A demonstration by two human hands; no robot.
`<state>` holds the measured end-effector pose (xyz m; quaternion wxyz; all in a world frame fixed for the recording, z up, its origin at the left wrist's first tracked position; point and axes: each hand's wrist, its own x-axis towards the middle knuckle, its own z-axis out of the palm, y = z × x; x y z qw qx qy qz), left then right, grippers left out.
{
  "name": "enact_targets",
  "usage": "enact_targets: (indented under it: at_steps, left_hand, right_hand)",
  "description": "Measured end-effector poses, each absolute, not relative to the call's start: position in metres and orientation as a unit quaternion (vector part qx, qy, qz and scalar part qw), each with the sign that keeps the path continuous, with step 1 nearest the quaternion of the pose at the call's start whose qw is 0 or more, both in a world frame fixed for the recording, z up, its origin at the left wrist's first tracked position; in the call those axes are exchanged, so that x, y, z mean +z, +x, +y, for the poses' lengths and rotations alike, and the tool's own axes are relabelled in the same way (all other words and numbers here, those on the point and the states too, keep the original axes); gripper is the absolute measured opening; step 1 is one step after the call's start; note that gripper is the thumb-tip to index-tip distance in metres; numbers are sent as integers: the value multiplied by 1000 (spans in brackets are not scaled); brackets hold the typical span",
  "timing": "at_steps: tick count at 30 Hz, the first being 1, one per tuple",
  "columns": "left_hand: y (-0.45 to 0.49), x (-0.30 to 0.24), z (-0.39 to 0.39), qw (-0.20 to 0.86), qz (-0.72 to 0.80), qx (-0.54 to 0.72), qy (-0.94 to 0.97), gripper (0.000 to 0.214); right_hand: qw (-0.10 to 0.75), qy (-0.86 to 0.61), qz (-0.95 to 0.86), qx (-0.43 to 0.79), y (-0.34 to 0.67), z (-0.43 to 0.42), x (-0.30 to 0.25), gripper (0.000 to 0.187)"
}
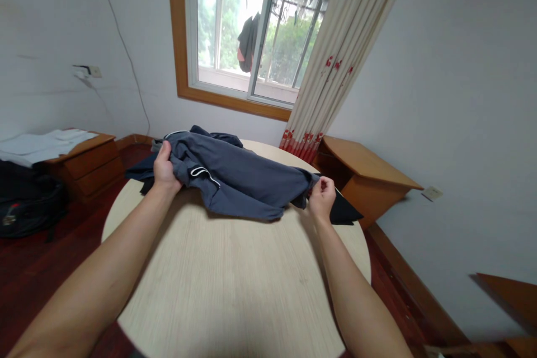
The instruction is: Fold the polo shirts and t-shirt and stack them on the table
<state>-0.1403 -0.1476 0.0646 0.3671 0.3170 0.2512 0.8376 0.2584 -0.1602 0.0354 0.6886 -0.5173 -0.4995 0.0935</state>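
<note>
A dark grey-blue garment with white piping (247, 170) stretches between my two hands over the far half of a round, pale wooden table (235, 279). My left hand (165, 168) grips its bunched left end, thumb on top. At the other end, my right hand (322, 196) pinches a corner of the cloth between thumb and fingers. The garment's lower edge hangs in folds close to the tabletop; whether it touches I cannot tell. Dark navy cloth (142, 168) lies behind my left hand, and a black piece of cloth (344, 210) sticks out beyond my right hand.
A wooden desk (364, 165) stands just beyond the table on the right. At left are a low drawer cabinet (86, 165) with white papers (46, 142) and a black backpack (29, 201). A flowered curtain (335, 61) hangs beside the window (226, 22).
</note>
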Motion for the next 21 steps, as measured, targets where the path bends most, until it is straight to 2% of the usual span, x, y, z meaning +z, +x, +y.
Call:
enact_targets:
  at_steps: [4, 8, 13, 15, 18, 21]
  left_hand:
    - [-129, 56, -150, 345, 257, 816, 386, 45]
    - [-112, 45, -158, 333, 325, 709, 531, 68]
    - [-99, 26, -163, 168, 461, 511, 706, 102]
    - [-96, 17, -162, 123, 491, 428, 749, 110]
    - [-92, 6, -160, 92, 498, 329, 797, 117]
    - [-91, 2, -161, 81, 510, 265, 814, 118]
  right_hand:
    - [634, -527, -542, 162, 251, -155, 21, 45]
    - [578, -530, -594, 179, 241, -156, 12, 49]
    - [462, -510, -701, 189, 234, -163, 8, 62]
    - [420, -508, -731, 178, 232, -164, 6, 54]
    - [408, -495, -740, 202, 232, -167, 9, 37]
    - [397, -434, -729, 350, 234, -174, 24, 34]
